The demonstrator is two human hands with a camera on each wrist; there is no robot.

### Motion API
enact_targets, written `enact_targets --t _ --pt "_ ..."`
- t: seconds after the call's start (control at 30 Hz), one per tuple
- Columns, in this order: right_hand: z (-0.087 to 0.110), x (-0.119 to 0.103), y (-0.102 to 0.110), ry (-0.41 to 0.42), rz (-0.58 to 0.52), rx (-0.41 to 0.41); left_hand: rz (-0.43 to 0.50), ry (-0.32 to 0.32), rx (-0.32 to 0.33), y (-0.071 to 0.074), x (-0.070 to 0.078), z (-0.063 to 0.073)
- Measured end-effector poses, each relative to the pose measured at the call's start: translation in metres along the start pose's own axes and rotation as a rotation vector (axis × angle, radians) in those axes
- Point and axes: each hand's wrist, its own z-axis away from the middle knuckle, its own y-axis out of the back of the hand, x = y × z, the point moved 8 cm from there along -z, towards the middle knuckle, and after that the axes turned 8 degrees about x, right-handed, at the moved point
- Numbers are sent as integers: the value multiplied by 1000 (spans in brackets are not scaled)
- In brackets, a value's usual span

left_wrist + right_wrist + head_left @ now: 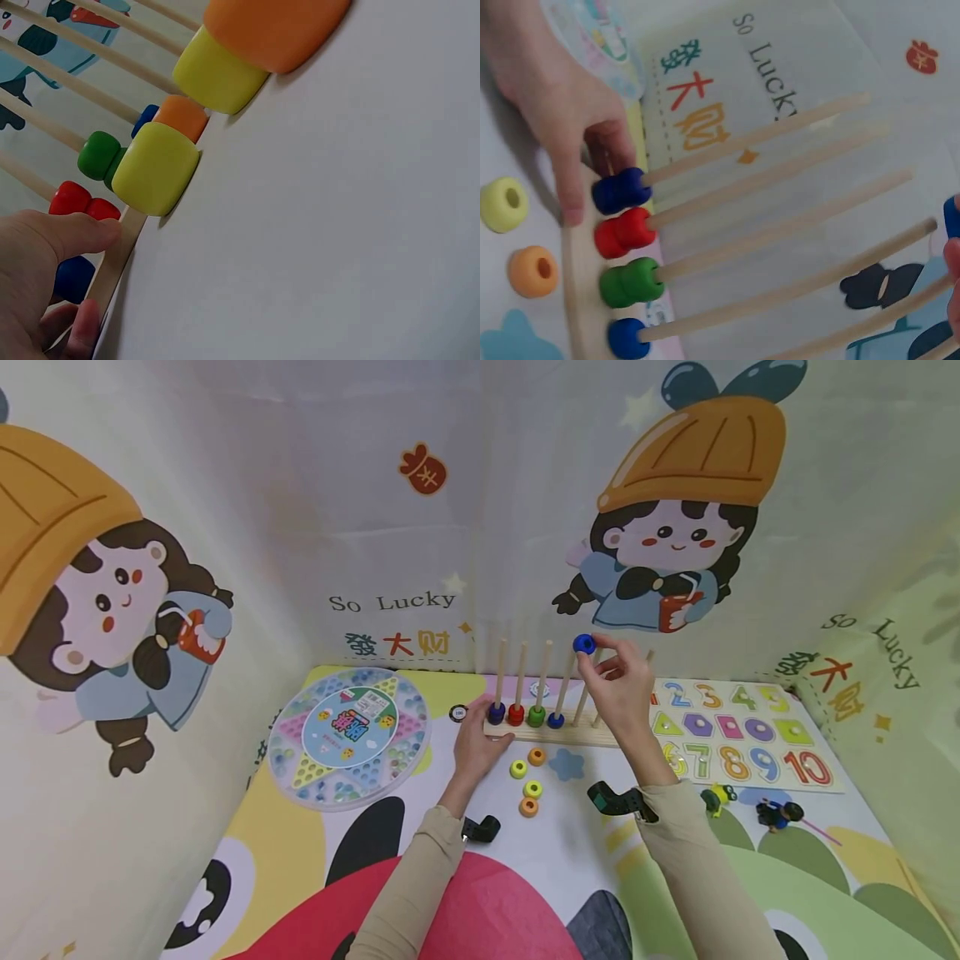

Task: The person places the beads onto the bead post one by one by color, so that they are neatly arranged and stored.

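Observation:
A wooden base [585, 737] carries a row of upright pegs. At its left end my left hand [476, 747] grips the base, thumb on the front. My right hand [622, 681] pinches a blue bead [584, 644] by the top of the fourth peg; whether it touches the peg I cannot tell. On the pegs from the left sit two dark blue beads [622, 190], two red beads [625, 232], two green beads [631, 282] and one blue bead [628, 338]. Loose in front lie orange beads [537, 757] and yellow beads [518, 769].
A round board with marbles [348, 727] lies at the left, a black-and-white chip [458, 713] beside the base. To the right are a number-and-shape puzzle board [750, 735] and two small figures, one yellow-green figure [717, 798] and one dark figure [780, 814]. A printed curtain [510, 527] hangs behind.

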Motion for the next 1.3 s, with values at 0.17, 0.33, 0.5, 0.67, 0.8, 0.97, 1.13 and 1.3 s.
enact_targets --t 0.17,0.33,0.5,0.67,0.8,0.97,1.13,1.3 --pt "-7 -3 -4 -12 72 -34 12 -5 -4 0 1 1" --pt "-8 -3 -8 -11 130 -70 0 -7 -6 0 2 2" --pt "-7 -5 -9 21 132 -71 -18 -1 -8 0 2 1" --pt "-4 -7 -2 32 126 -39 -7 -13 -3 0 2 0" --pt "1 -8 4 44 115 -31 1 -25 3 0 2 -1" --pt "23 6 1 18 93 -141 5 -30 4 0 2 -2" --pt "57 37 -15 -74 71 -309 -4 -17 3 1 1 -1" --pt "90 62 -36 -171 52 -485 -7 -7 -1 1 1 -1"
